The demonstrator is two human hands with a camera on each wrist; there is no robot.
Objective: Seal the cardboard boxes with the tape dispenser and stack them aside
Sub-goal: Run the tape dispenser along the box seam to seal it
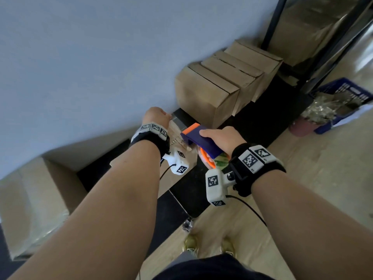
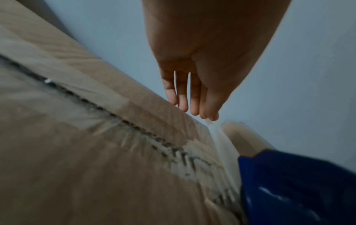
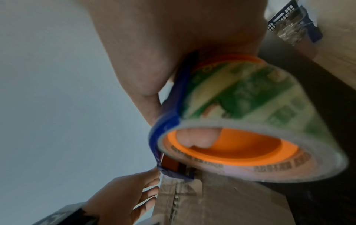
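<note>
A cardboard box (image 1: 181, 168) lies on a black ledge under my hands, its centre seam (image 2: 134, 127) running away from me with clear tape on it. My right hand (image 1: 222, 138) grips a blue and orange tape dispenser (image 1: 198, 136) with its roll (image 3: 250, 106), and one finger (image 3: 198, 138) sits inside the orange core. The dispenser's front end rests at the box's far edge (image 3: 177, 175). My left hand (image 1: 156, 116) reaches over that far edge, fingers (image 2: 183, 99) straight and pointing down the box's far side, next to the tape strip (image 2: 221, 144).
A row of closed cardboard boxes (image 1: 222, 83) stands against the grey wall at the back right. Another box (image 1: 30, 209) sits at the near left. A blue crate (image 1: 343, 98) with crumpled wrapping and a black metal frame (image 1: 272, 21) stand on the right.
</note>
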